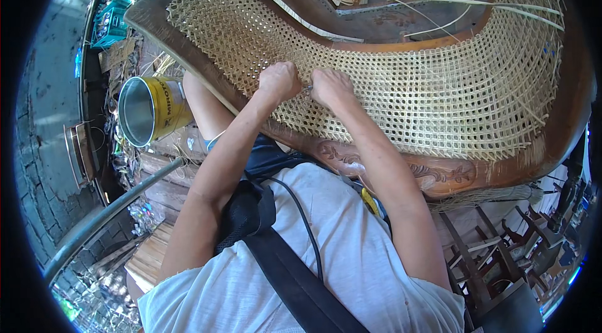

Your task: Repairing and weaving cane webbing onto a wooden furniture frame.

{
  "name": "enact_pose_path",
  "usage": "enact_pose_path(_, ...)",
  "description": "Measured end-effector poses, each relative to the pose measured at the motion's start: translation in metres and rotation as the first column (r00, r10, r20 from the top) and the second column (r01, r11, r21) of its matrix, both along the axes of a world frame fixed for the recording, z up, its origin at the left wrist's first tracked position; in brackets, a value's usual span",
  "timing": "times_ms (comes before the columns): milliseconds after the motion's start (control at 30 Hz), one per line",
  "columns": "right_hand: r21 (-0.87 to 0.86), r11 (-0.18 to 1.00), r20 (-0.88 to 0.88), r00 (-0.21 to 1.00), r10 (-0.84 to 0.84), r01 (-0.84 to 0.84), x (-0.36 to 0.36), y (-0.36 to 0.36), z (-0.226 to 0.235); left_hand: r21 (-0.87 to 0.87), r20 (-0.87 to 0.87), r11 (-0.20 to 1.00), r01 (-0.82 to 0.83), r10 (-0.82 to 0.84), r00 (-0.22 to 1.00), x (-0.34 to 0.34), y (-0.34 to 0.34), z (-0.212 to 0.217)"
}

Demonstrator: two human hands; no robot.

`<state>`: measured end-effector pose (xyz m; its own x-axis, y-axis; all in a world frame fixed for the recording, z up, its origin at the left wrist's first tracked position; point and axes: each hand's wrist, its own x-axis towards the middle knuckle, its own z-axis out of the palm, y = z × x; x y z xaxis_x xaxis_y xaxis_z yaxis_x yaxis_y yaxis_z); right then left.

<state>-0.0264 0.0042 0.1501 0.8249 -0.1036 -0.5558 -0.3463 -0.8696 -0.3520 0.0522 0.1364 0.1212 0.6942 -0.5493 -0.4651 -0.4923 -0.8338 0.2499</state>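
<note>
Left hand (280,81) and right hand (332,87) are held close together, both curled into fists, at the cane webbing (407,85), which is stretched across the curved wooden frame (451,176) just ahead of the wearer's lap. Whether a strand is pinched in either hand cannot be told, since the fingertips are hidden; a small dark tip (307,88) is glimpsed between the fists, but its kind cannot be made out. If tension is put on a strand there, it could be snapped by too sharp a tug, or its neighbours could be dragged out of line, leaving the holes uneven. Should the tip belong to a pointed tool, cane might be split, or the other hand pricked, by a slip, so near are the two set. Loose strands (464,2) are draped over the webbing's upper right and could be snagged or kinked if either hand were swept that way.
</note>
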Motion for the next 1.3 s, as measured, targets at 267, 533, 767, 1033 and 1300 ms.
enact_pose_path(267, -0.009, 0.998, -0.166, 0.984, -0.061, 0.06, 0.019, -0.01, 0.005, 0.086, 0.014, 0.993, 0.081, -0.083, 0.996, -0.005, -0.013, 0.018)
enact_pose_path(533, -0.003, 0.99, -0.07, 0.988, -0.139, 0.139, 0.009, -0.003, -0.011, 0.142, -0.144, 0.982, 0.126, -0.105, 0.984, -0.001, -0.019, 0.036)
enact_pose_path(767, -0.048, 0.994, -0.043, 0.994, -0.104, 0.102, 0.001, -0.009, -0.012, -0.322, -0.913, 0.258, -0.911, 0.171, 0.37, 0.019, 0.006, 0.054)
enact_pose_path(1033, -0.187, 0.958, -0.041, 0.973, -0.228, 0.216, -0.016, -0.088, 0.065, -0.27, -0.05, 0.959, 0.086, -0.103, 0.993, -0.022, -0.011, 0.021)
enact_pose_path(1300, -0.01, 0.94, -0.025, 0.94, -0.34, 0.34, -0.013, -0.071, 0.045, -0.381, -0.523, 0.797, -0.469, 0.232, 0.82, -0.013, -0.014, 0.012)
